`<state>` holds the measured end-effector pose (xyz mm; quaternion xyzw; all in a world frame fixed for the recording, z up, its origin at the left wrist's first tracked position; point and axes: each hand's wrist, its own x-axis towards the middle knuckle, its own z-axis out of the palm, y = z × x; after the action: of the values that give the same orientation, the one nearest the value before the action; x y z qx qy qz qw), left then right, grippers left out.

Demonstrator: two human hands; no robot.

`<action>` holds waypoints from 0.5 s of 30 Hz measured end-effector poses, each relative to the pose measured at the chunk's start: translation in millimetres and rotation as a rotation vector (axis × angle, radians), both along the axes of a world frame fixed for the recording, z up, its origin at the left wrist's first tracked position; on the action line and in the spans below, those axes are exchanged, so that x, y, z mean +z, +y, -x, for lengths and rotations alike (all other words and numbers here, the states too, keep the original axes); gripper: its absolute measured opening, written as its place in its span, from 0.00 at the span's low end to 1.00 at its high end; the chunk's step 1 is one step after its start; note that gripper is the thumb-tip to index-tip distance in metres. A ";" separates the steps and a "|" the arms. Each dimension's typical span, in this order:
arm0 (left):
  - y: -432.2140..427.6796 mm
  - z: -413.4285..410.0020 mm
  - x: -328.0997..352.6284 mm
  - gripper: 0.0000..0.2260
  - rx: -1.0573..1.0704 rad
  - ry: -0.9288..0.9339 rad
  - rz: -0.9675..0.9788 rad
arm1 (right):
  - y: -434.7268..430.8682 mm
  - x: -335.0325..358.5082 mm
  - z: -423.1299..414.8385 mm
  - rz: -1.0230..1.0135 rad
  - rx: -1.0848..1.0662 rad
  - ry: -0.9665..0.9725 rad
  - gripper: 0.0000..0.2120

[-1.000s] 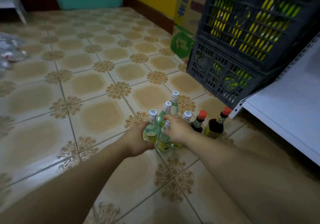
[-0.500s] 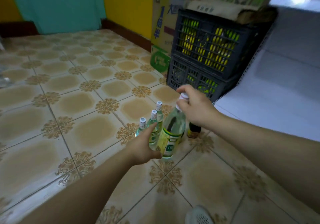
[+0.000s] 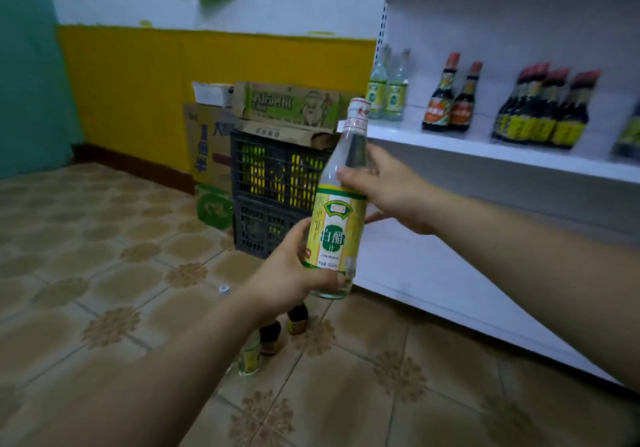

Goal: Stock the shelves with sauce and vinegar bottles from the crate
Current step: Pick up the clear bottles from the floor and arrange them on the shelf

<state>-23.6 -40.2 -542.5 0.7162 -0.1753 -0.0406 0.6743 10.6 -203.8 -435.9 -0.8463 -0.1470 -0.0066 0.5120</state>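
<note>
left grip [image 3: 291, 277]: wraps base of white vinegar bottle [image 3: 337, 225]
right grip [image 3: 391, 190]: clasps its shoulder
bottle: mid-air, tilted, just short of shelf [image 3: 485, 150]
risk: could clip shelf edge or knock shelved vinegar bottles [image 3: 388, 90]

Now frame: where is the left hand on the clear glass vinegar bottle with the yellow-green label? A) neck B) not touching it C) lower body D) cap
C: the left hand grips the clear glass vinegar bottle round its lower body, at the bottom of the label; the right hand holds its shoulder.
</note>
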 end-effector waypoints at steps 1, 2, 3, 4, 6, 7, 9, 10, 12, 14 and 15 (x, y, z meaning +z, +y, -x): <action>-9.6 -1.8 7.5 0.34 -0.029 0.008 0.016 | -11.9 3.5 1.8 -0.011 -0.007 -0.004 0.25; -19.5 -3.5 13.6 0.32 -0.061 0.018 0.035 | -23.6 7.5 3.2 -0.025 -0.024 -0.016 0.25; -29.8 -5.0 18.5 0.31 -0.090 0.024 0.045 | -33.9 11.4 3.2 -0.040 -0.048 -0.028 0.25; -40.4 -6.5 23.1 0.30 -0.115 0.031 0.055 | -43.2 15.6 5.1 -0.058 -0.072 -0.045 0.24; -60.8 -10.6 31.5 0.31 -0.136 0.050 0.085 | -60.6 20.0 6.7 -0.090 -0.134 -0.088 0.24; -69.9 -12.5 36.1 0.32 -0.137 0.056 0.105 | -68.9 20.0 7.1 -0.106 -0.158 -0.110 0.24; -84.5 -18.1 45.2 0.34 -0.141 0.062 0.143 | -84.5 19.0 8.9 -0.153 -0.166 -0.113 0.24; -90.2 -21.1 49.1 0.36 -0.144 0.062 0.158 | -91.3 18.2 9.9 -0.161 -0.154 -0.086 0.25; -100.3 -26.0 55.7 0.37 -0.137 0.064 0.176 | -100.4 18.3 13.6 -0.133 -0.126 -0.013 0.27; -107.3 -27.9 61.2 0.34 -0.131 0.054 0.188 | -104.4 20.5 15.6 -0.134 -0.127 0.016 0.28; -109.6 -29.3 62.9 0.34 -0.135 0.046 0.184 | -105.2 22.6 15.0 -0.149 -0.138 0.017 0.28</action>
<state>5.8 -149.8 -479.6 0.6367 -0.2104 -0.0863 0.7368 -4.4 -309.0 -413.3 -0.8140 -0.0830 -0.0458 0.5731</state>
